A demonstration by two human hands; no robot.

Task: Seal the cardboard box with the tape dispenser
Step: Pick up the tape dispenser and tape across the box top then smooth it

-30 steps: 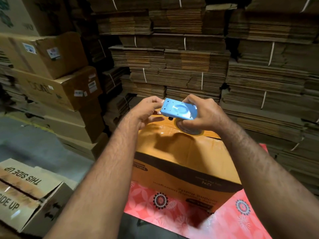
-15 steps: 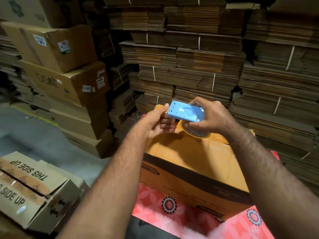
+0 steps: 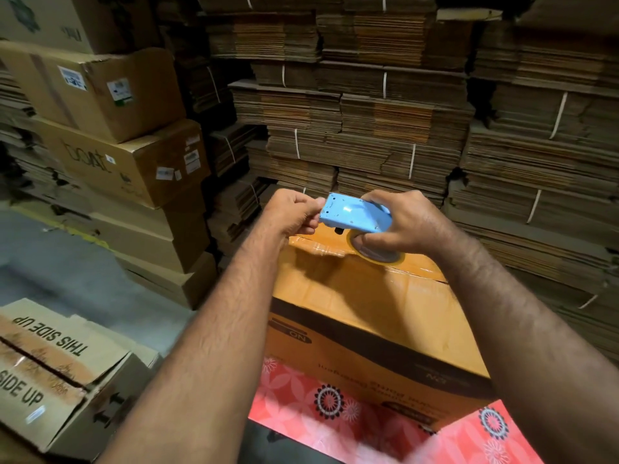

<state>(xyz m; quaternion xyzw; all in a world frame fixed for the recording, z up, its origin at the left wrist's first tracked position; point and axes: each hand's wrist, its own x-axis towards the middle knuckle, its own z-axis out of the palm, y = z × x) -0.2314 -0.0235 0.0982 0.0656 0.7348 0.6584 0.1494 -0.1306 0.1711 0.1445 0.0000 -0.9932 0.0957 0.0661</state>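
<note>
Blue plastic marks the tape dispenser (image 3: 355, 213), held over the far edge of the orange cardboard box (image 3: 361, 306). The right hand (image 3: 400, 226) grasps the dispenser body, its fingers wrapped around the tape roll (image 3: 376, 253) beneath; the left hand (image 3: 291, 212), at nine o'clock of the dispenser, has its fingers curled at the front end, apparently pinching the free tape end, though the tape itself cannot be made out. Compared with a second ago, the left hand has shifted from beside the dispenser to its front edge, which suggests the tape is being drawn out before a strip is laid. Glossy tape already lies along the box's far top edge. The box stands on a red flowered cloth (image 3: 318, 413); a printed carton (image 3: 57, 373) sits at eight o'clock, bundled flat cardboard (image 3: 368, 128) at twelve.
</note>
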